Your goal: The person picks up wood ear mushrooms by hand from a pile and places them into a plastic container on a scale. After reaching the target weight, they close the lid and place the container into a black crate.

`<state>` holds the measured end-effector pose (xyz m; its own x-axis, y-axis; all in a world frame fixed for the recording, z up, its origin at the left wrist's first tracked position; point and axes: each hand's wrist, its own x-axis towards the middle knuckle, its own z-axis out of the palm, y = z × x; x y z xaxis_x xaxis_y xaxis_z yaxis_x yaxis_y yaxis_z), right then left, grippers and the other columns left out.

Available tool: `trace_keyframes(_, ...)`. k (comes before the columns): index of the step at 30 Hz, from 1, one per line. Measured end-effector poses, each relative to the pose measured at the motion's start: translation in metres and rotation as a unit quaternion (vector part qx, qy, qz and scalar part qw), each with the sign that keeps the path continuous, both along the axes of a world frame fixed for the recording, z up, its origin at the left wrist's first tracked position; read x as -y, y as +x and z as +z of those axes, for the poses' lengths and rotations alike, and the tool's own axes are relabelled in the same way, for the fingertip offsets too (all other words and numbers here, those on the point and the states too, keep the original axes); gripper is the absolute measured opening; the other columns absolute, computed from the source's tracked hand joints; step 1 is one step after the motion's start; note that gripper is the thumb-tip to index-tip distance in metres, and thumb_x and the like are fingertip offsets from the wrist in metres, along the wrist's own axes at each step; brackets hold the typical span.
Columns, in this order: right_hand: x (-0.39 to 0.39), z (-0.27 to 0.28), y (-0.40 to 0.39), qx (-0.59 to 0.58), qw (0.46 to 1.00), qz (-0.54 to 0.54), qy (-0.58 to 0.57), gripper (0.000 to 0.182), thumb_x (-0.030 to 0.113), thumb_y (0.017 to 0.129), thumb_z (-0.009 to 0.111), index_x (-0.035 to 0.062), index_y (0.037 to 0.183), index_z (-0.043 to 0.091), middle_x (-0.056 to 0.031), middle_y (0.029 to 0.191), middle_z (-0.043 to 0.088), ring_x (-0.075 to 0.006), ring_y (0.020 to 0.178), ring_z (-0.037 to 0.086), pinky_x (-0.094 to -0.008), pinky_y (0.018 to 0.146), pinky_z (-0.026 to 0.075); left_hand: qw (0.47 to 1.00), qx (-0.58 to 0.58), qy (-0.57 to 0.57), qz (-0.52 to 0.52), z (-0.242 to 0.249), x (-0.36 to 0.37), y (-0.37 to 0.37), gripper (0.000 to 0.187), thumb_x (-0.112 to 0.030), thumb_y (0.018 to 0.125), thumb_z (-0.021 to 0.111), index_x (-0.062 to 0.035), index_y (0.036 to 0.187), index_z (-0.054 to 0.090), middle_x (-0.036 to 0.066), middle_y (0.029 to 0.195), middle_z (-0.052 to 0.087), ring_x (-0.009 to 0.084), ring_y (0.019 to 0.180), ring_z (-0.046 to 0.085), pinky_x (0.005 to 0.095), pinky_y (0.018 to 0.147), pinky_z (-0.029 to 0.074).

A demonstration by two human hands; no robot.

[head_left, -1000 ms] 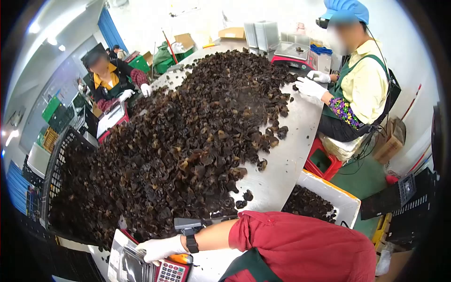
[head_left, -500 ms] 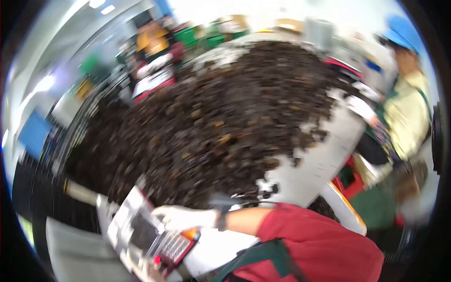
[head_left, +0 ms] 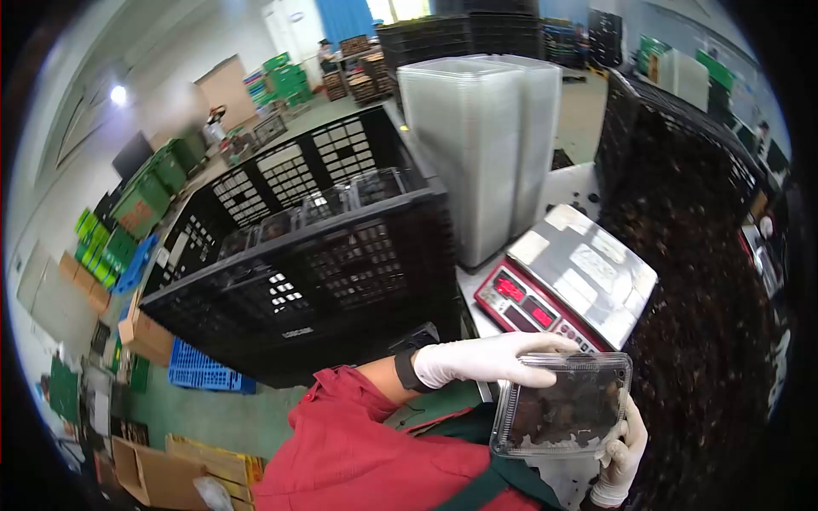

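A clear plastic box [head_left: 562, 409] with dark pieces inside is held tilted at lower right. My left hand [head_left: 486, 358], in a white glove with a dark band at the wrist, grips its upper left edge. Fingers of my right hand [head_left: 626, 451], also gloved, are closed round its lower right side. Just beyond the box lies a red and silver scale [head_left: 584, 272] with lit red digits and nothing on its label-covered plate.
At left stands a large black crate [head_left: 298, 281] holding clear boxes. Tall stacks of clear trays [head_left: 477, 153] rise behind the scale. A dark heap [head_left: 690, 341] spreads at right, beside another black crate [head_left: 690, 136]. Blue crates and cardboard boxes are on the floor.
The view has swung from the heap and co-workers to the crate and tray stacks. My hands, earlier at the scale in a blurred view, now hold the clear box in front of it.
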<state>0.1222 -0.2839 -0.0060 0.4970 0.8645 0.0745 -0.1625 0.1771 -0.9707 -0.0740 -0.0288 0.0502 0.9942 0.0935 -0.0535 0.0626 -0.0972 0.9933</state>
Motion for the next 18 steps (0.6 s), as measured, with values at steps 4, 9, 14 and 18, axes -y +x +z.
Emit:
trace_keyframes(4, -0.03, 0.016, -0.016, 0.058, 0.998, -0.01, 0.028, 0.091, 0.048, 0.091, 0.071, -0.0134, 0.148, 0.036, 0.001, 0.061, 0.054, -0.0033, 0.047, 0.045, -0.0158, 0.043, 0.032, 0.993, 0.039, -0.044, 0.098, 0.021, -0.007, -0.038, 0.065, -0.023, 0.092, 0.071, -0.0035, 0.149, 0.045, 0.009, 0.144, 0.052, 0.0194, 0.136, 0.045, 0.036, 0.116, 0.034)
trace_keyframes(9, -0.045, 0.014, -0.016, 0.088, 0.996, 0.027, -0.006, 0.07, 0.042, 0.102, 0.057, -0.008, 0.148, 0.039, -0.0006, 0.068, 0.053, -0.0036, 0.048, 0.042, -0.0167, 0.04, 0.031, 0.93, 0.116, 0.04, 0.347, 0.103, -0.016, -0.133, 0.073, -0.028, 0.084, 0.077, -0.0032, 0.147, 0.049, 0.008, 0.143, 0.055, 0.0192, 0.128, 0.052, 0.0375, 0.113, 0.039)
trace_keyframes(14, -0.043, -0.011, -0.003, 0.001, 0.999, -0.024, -0.045, 0.063, 0.035, 0.104, 0.055, -0.0093, 0.146, 0.042, 0.0006, 0.069, 0.049, -0.0028, 0.049, 0.04, -0.0166, 0.04, 0.03, 0.759, 0.195, 0.223, 0.579, 0.17, -0.062, -0.255, 0.064, -0.024, 0.092, 0.068, -0.0042, 0.149, 0.045, 0.011, 0.129, 0.062, 0.0133, 0.113, 0.058, 0.0243, 0.098, 0.045)
trace_keyframes(18, -0.037, -0.02, 0.007, 0.022, 0.998, -0.019, -0.06, 0.064, 0.036, 0.103, 0.055, -0.0096, 0.145, 0.041, 0.002, 0.071, 0.048, -0.0025, 0.05, 0.037, -0.0162, 0.041, 0.028, 0.706, 0.043, 0.248, 0.662, 0.183, -0.099, -0.345, 0.057, -0.021, 0.094, 0.061, -0.0056, 0.147, 0.048, 0.008, 0.129, 0.06, 0.0167, 0.116, 0.058, 0.0316, 0.093, 0.052)
